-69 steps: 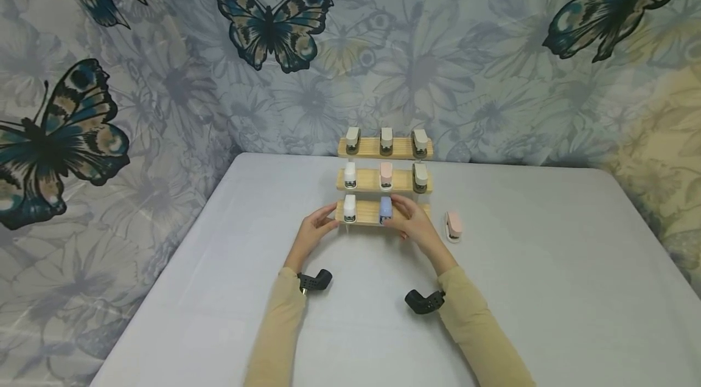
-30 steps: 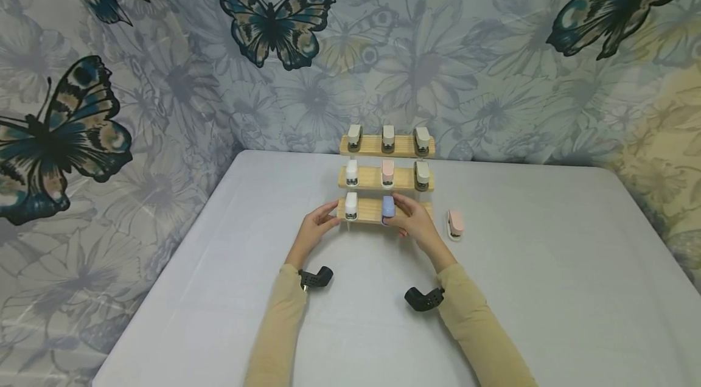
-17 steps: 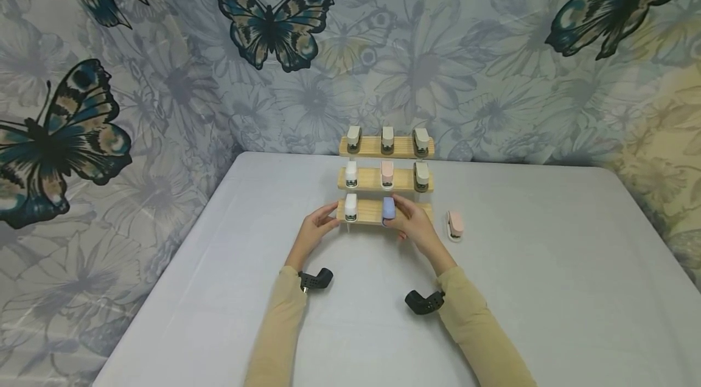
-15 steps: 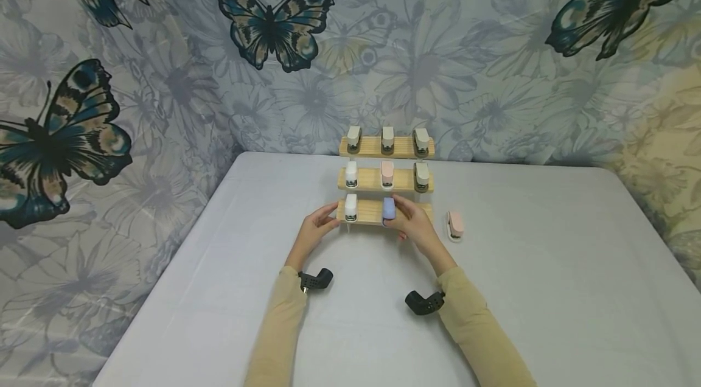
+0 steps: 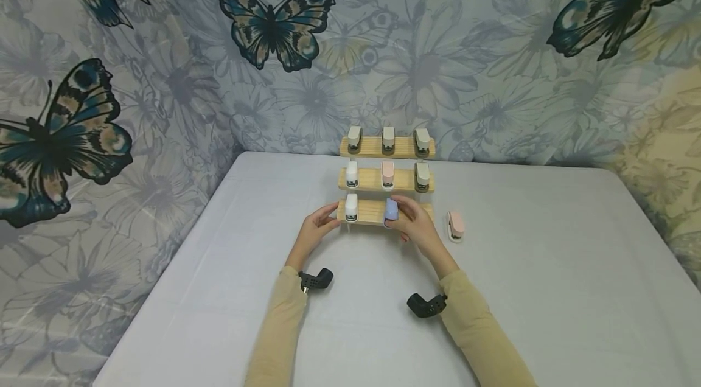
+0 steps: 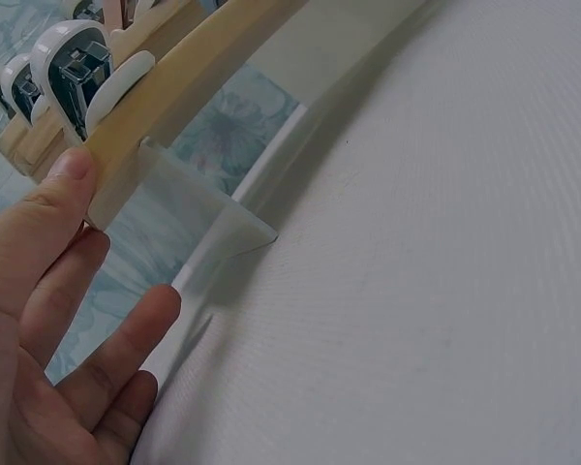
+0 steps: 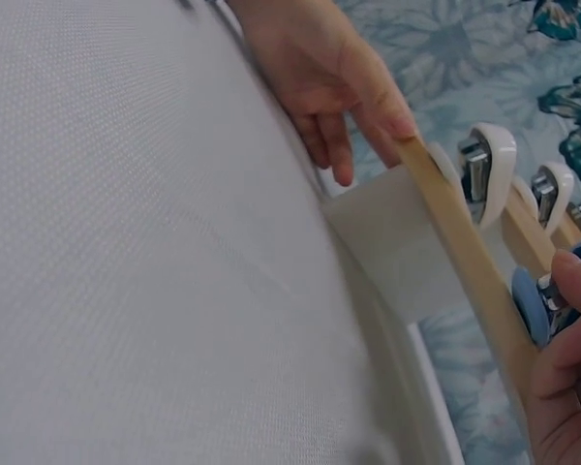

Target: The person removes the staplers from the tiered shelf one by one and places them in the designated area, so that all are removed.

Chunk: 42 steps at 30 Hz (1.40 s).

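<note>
A three-tier wooden shelf (image 5: 368, 213) on clear supports stands at the table's back, bearing several small staplers. My left hand (image 5: 313, 232) pinches the left end of its lowest board, thumb on the edge and a finger beneath; the other fingers hang loose in the left wrist view. Beside that thumb sits a white stapler (image 6: 73, 73). On the same board, my right hand (image 5: 414, 226) pinches a blue stapler (image 5: 391, 210) between thumb and fingers. The blue stapler is slightly turned, and its base (image 7: 531, 306) appears at the board in the right wrist view.
A pink stapler (image 5: 456, 227) stands on the white table (image 5: 547, 277), right of the shelf. The middle board holds a white, a pink (image 5: 387, 174) and a cream stapler (image 5: 421, 176); three pale ones line the top board (image 5: 372, 145). A patterned cloth hangs behind.
The blue stapler has shifted slightly to the right and turned a little, together with my right hand. My left hand keeps its place at the shelf's end.
</note>
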Tool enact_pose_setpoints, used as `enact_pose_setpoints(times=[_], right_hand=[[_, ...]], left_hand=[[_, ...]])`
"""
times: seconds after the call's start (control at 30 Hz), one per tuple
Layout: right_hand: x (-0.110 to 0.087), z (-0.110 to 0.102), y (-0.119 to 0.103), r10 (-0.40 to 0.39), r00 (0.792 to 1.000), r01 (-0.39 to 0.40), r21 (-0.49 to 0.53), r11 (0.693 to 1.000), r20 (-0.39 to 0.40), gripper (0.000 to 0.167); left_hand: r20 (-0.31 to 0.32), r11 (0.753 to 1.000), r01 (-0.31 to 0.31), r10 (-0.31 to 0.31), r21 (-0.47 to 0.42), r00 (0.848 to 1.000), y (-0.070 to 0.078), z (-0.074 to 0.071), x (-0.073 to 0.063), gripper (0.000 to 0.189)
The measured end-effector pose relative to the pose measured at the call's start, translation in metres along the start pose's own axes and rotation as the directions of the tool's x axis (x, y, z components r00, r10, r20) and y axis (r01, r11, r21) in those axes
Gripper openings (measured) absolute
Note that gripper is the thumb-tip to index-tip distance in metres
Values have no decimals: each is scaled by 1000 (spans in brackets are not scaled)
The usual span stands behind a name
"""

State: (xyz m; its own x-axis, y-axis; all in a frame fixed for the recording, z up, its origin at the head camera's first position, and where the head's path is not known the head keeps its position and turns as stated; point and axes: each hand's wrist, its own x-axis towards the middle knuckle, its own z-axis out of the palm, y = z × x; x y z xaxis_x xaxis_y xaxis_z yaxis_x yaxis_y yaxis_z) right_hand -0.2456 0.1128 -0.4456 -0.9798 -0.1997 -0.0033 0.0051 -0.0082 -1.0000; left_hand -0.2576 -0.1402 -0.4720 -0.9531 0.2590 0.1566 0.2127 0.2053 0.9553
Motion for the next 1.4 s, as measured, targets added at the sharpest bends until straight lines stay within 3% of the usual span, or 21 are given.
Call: enact_pose_setpoints(times=[0.33, 0.63, 0.87, 1.07, 1.23, 1.4], right_hand=[[-2, -1, 4, -53, 999, 52, -39, 998, -10, 55], [-4, -2, 6, -132, 990, 123, -166, 978, -46, 50], [-14, 0, -15, -161, 986, 153, -153, 976, -39, 49], [-13, -5, -6, -191, 981, 184, -173, 967, -21, 48], [-25, -1, -22, -159, 987, 151, -164, 975, -35, 46], [-26, -2, -20, -158, 986, 148, -144, 978, -59, 46]], left_hand=[[5, 1000, -16, 16, 0, 1000, 0, 0, 0, 46], [2, 1000, -10, 10, 4, 1000, 0, 0, 1, 46], [6, 1000, -3, 3, -13, 1000, 1, -2, 1, 46], [4, 1000, -1, 1, -20, 1000, 1, -2, -1, 46], [6, 1000, -5, 5, -24, 1000, -1, -1, -2, 46], [6, 1000, -15, 15, -15, 1000, -3, -1, 0, 45]])
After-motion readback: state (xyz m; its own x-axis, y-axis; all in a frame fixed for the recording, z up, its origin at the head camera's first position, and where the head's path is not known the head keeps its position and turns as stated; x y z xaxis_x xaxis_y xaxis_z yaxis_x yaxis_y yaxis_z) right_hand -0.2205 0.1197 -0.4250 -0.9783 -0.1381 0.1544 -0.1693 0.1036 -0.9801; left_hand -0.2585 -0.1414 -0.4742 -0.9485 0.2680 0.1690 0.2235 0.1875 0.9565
